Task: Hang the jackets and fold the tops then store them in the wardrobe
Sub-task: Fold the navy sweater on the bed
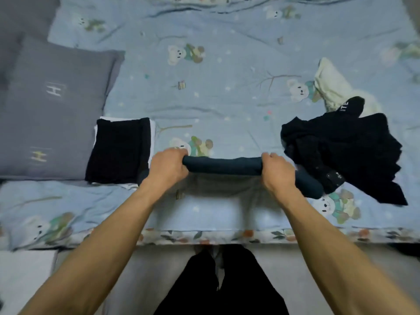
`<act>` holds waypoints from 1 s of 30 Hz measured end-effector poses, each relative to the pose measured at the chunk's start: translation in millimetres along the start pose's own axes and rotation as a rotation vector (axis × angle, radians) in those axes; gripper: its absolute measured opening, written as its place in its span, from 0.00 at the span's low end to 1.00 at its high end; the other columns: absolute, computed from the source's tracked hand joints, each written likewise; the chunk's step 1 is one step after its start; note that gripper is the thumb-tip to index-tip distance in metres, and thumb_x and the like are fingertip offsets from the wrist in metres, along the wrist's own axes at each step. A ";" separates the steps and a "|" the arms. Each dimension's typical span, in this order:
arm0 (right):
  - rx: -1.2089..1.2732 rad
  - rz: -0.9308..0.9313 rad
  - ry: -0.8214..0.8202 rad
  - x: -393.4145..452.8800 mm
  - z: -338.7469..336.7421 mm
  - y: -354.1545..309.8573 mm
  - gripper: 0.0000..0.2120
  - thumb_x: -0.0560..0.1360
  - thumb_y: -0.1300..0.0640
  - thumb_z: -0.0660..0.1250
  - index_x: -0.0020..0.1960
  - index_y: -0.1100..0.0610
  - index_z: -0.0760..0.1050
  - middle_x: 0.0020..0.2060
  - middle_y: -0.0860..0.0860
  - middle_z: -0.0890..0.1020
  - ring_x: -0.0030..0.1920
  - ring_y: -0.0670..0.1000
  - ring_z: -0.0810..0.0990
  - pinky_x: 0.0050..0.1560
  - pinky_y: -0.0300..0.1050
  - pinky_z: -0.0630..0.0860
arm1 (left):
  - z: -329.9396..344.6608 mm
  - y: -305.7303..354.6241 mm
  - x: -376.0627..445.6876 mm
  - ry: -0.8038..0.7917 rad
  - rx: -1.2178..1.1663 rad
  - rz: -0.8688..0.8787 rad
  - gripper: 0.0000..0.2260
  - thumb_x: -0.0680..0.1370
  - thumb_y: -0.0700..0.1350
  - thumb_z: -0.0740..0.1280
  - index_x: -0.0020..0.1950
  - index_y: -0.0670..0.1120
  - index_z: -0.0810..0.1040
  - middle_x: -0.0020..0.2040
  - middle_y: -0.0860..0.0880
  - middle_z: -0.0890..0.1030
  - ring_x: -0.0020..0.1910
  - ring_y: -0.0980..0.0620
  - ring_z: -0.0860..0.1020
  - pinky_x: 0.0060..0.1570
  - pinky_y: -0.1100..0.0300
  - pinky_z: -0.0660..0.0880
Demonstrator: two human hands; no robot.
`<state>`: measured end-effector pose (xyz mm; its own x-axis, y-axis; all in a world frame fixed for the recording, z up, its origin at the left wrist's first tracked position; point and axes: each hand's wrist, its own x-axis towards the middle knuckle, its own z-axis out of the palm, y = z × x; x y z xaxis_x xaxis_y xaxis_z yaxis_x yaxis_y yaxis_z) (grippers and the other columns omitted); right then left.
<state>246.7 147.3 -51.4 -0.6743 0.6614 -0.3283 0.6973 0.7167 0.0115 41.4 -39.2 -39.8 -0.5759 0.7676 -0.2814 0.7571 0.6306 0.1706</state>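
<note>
your hands: left hand (167,168) and right hand (276,171) each have fingers curled round one end of the dark teal top (223,165), so both are gripping cloth, not spread flat. holding it at both ends keeps the fold edge straight, I'd guess.

the top: hangs just above the blue bear-print duvet (204,87), near its front edge, a folded band stretched between your fists. one end droops past your right hand toward the pile.

folded stack (119,150): just left of the top, dark top over something white, squared up. probably your done pile, so this one likely goes there next.

loose black garment (343,151): just right of the top, crumpled, touching its drooping end. still needs doing, can't tell if it's a jacket or a top.

cream garment (334,89): beyond the black one, partly under it.

grey pillow (56,110): far left of the top, past the stack.

wardrobe: not in view.
</note>
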 end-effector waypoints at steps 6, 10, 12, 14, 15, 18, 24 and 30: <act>-0.009 0.069 -0.006 -34.1 -65.6 -12.5 0.08 0.75 0.60 0.62 0.54 0.60 0.73 0.51 0.58 0.79 0.50 0.60 0.79 0.41 0.47 0.68 | -64.2 -0.3 -36.8 0.007 -0.004 -0.134 0.05 0.70 0.41 0.64 0.45 0.47 0.77 0.34 0.51 0.70 0.38 0.45 0.71 0.36 0.57 0.65; -0.038 0.039 -0.104 -10.8 -65.7 -25.3 0.10 0.76 0.59 0.62 0.56 0.60 0.73 0.54 0.57 0.78 0.54 0.60 0.79 0.44 0.47 0.69 | -55.2 -16.8 2.3 -0.225 -0.017 -0.162 0.08 0.71 0.42 0.63 0.47 0.49 0.78 0.44 0.48 0.78 0.43 0.46 0.76 0.39 0.57 0.70; -0.056 0.010 -0.091 12.4 -49.7 -27.1 0.15 0.76 0.59 0.62 0.62 0.60 0.71 0.57 0.57 0.77 0.56 0.60 0.77 0.46 0.48 0.68 | -29.7 -30.2 29.8 -0.192 -0.053 -0.157 0.14 0.71 0.41 0.63 0.56 0.50 0.78 0.54 0.46 0.80 0.50 0.44 0.77 0.46 0.54 0.73; -0.070 -0.001 -0.076 33.0 -21.6 -26.2 0.17 0.76 0.60 0.61 0.64 0.60 0.68 0.58 0.57 0.75 0.58 0.60 0.75 0.52 0.50 0.69 | 0.6 -41.5 49.9 -0.121 0.009 -0.156 0.23 0.73 0.39 0.63 0.68 0.48 0.73 0.61 0.44 0.79 0.59 0.41 0.76 0.58 0.51 0.73; -0.052 0.001 -0.091 44.4 -2.0 -26.3 0.17 0.76 0.60 0.60 0.64 0.60 0.68 0.59 0.58 0.75 0.58 0.60 0.75 0.53 0.50 0.69 | 22.0 -47.2 58.2 -0.103 0.035 -0.157 0.25 0.73 0.39 0.63 0.70 0.47 0.72 0.63 0.43 0.78 0.61 0.41 0.75 0.60 0.50 0.72; 0.047 0.010 -0.160 49.6 41.2 -30.4 0.17 0.77 0.57 0.60 0.64 0.60 0.68 0.60 0.58 0.74 0.59 0.60 0.74 0.54 0.51 0.70 | 70.8 -47.0 58.4 -0.131 0.060 -0.062 0.23 0.75 0.42 0.62 0.71 0.46 0.72 0.66 0.43 0.76 0.63 0.41 0.74 0.63 0.50 0.70; 0.182 -0.139 -0.165 79.3 143.0 -40.8 0.27 0.82 0.49 0.56 0.77 0.60 0.58 0.75 0.58 0.63 0.74 0.59 0.62 0.71 0.52 0.63 | 181.2 -24.5 73.6 -0.236 0.055 0.097 0.27 0.83 0.56 0.53 0.81 0.51 0.53 0.81 0.43 0.50 0.79 0.41 0.51 0.77 0.47 0.50; 0.101 -0.401 -0.120 117.3 240.8 -19.2 0.30 0.83 0.41 0.43 0.81 0.50 0.42 0.80 0.52 0.41 0.79 0.54 0.39 0.77 0.52 0.37 | 268.9 -30.5 101.8 -0.172 0.194 0.149 0.28 0.83 0.61 0.42 0.79 0.54 0.36 0.80 0.44 0.36 0.79 0.42 0.40 0.76 0.43 0.39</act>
<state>212.6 157.8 -317.5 -0.8680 0.3003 -0.3954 0.4101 0.8825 -0.2300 42.6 -11.2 -327.5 -0.4054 0.8090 -0.4257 0.8839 0.4656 0.0430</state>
